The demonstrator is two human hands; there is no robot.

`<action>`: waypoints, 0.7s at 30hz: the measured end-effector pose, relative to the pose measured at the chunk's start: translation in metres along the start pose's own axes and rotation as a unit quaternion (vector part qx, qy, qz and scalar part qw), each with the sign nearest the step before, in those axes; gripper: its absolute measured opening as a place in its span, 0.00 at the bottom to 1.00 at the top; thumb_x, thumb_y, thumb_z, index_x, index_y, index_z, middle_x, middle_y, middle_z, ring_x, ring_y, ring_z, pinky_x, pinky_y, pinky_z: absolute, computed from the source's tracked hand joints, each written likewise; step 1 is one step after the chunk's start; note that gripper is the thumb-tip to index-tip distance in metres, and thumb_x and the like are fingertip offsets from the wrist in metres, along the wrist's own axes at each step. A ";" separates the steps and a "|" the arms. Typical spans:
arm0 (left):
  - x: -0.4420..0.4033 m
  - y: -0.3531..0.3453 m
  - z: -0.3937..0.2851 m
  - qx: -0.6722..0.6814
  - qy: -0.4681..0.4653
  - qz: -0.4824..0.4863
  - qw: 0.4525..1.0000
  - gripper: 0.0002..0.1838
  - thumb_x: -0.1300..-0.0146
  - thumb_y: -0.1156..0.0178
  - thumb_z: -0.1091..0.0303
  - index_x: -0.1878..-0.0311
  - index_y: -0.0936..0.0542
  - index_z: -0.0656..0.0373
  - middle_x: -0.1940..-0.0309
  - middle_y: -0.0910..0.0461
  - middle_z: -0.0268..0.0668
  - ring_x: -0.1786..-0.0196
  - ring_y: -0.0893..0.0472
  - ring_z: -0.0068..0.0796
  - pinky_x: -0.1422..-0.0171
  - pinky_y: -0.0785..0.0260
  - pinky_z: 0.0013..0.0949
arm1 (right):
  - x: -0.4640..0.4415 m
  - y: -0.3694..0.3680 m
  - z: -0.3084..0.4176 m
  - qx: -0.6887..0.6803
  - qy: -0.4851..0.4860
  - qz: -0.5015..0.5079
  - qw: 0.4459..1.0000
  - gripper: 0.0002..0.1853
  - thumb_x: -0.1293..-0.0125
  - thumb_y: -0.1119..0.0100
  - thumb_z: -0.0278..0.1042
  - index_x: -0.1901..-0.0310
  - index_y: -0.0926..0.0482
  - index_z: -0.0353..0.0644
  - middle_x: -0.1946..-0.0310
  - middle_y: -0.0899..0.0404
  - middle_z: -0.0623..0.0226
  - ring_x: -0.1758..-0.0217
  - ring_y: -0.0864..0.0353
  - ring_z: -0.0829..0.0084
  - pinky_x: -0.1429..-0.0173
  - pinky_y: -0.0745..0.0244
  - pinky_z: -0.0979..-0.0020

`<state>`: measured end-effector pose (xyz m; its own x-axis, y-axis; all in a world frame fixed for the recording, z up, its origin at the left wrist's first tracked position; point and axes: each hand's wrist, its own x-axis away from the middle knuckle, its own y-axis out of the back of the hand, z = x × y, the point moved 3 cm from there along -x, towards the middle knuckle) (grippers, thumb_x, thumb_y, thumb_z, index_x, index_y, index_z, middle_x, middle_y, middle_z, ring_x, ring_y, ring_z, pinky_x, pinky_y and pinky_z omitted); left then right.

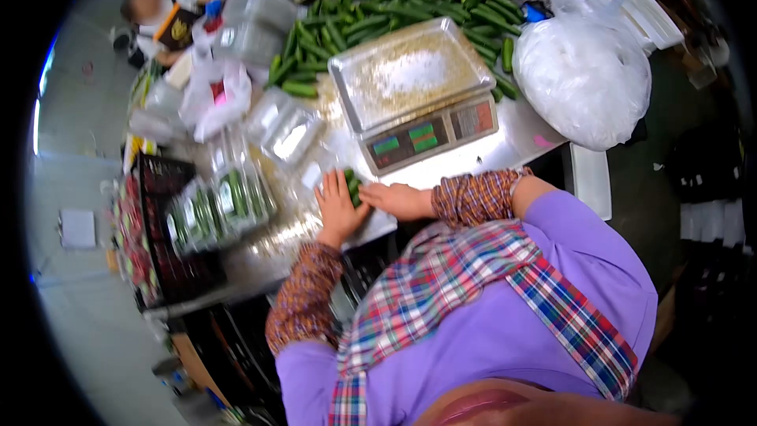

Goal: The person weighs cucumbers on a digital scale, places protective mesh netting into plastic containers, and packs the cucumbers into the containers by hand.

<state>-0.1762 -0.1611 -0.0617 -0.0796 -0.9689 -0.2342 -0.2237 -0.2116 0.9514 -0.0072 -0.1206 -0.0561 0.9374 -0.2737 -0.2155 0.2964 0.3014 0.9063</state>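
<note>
Small green cucumbers lie at the table's near edge, between my two hands. My left hand rests over their left side with its fingers curved against them. From the right, my right hand reaches in and presses its fingertips on their near end. Whether a tray lies under them is hidden. Just behind my right hand stands a digital scale with a bare metal pan. A large pile of loose cucumbers spreads behind the scale.
Packed cucumber trays stand left of my hands, beside a dark crate. Clear plastic containers lie behind them. A big bag of clear plastic is right of the scale. Another person is at the far left.
</note>
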 end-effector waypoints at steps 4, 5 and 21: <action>-0.002 0.002 0.000 -0.003 0.004 -0.001 1.000 0.49 0.48 0.42 0.41 0.31 0.44 0.66 0.32 0.42 0.55 0.29 0.45 0.55 0.30 0.61 0.65 | 0.000 -0.001 -0.004 -0.032 0.007 -0.004 0.999 0.33 0.49 0.46 0.20 0.37 0.37 0.36 0.37 0.37 0.49 0.38 0.32 0.51 0.48 0.24 0.61; -0.001 0.001 0.003 0.000 0.005 -0.004 1.000 0.49 0.48 0.41 0.40 0.31 0.43 0.66 0.32 0.42 0.55 0.29 0.45 0.55 0.30 0.61 0.66 | -0.003 -0.003 -0.005 -0.029 0.007 0.003 1.000 0.33 0.50 0.45 0.20 0.38 0.36 0.37 0.37 0.37 0.49 0.37 0.32 0.51 0.47 0.24 0.61; 0.054 0.027 0.125 0.443 0.519 -0.109 0.723 0.38 0.37 0.43 0.49 0.33 0.39 0.68 0.41 0.31 0.51 0.43 0.28 0.46 0.45 0.31 0.43 | 0.075 0.069 0.025 -0.251 -0.166 0.028 0.953 0.16 0.41 0.49 0.22 0.50 0.23 0.39 0.56 0.22 0.57 0.58 0.21 0.59 0.52 0.25 0.65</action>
<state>-0.3076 -0.2030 -0.0732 0.7203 -0.5966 0.3539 -0.6918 -0.6548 0.3044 0.0786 -0.1427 -0.0009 0.8693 -0.4933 0.0299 0.3764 0.6999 0.6070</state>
